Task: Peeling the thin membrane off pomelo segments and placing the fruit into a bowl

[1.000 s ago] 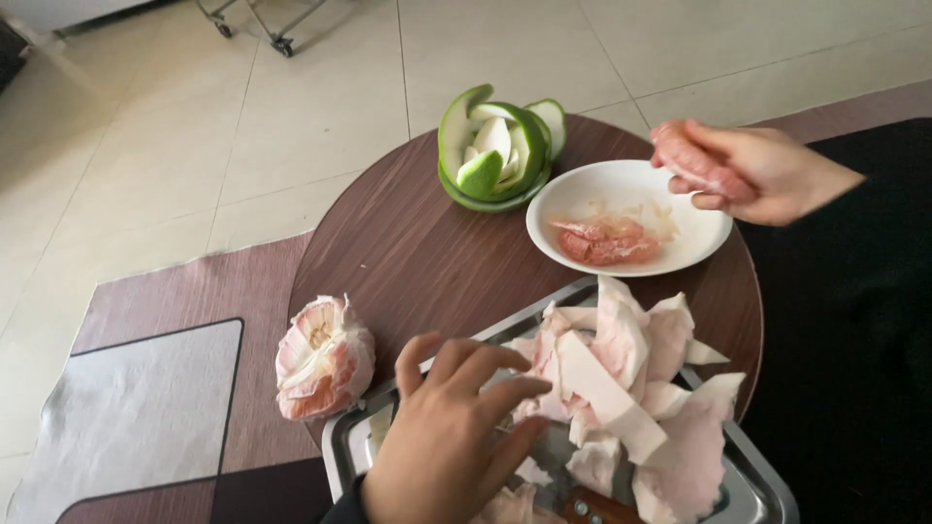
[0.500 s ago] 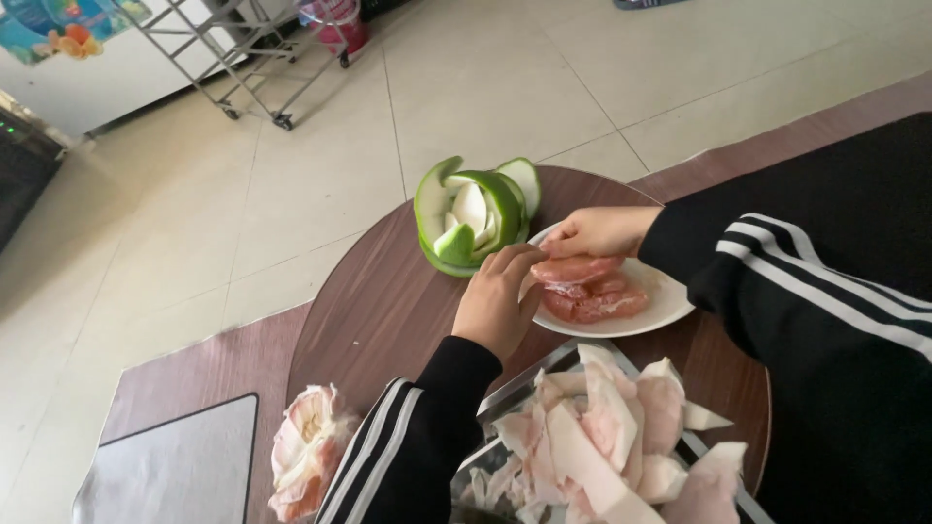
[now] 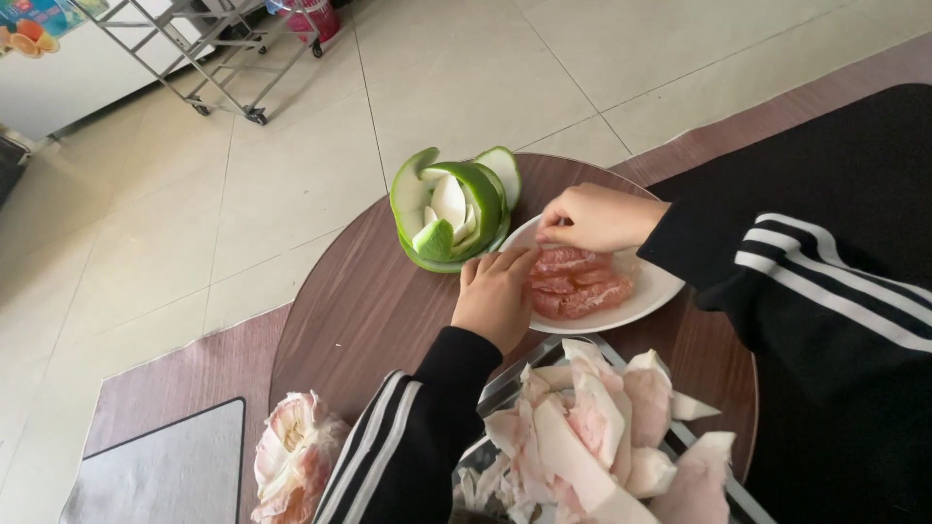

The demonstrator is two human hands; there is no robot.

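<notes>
Resting on the white plate rim, left hand fingers loosely together beside pink pomelo flesh, right hand pinching something hidden, peel pile cut off below.

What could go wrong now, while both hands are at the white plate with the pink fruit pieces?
1. The white plate sits near the edge of the round table; a push from the left hand or the right hand might slide it off.
2. The green peel touches the plate's rim and could be knocked.
3. The heaped peelings on the tray could spill.
</notes>
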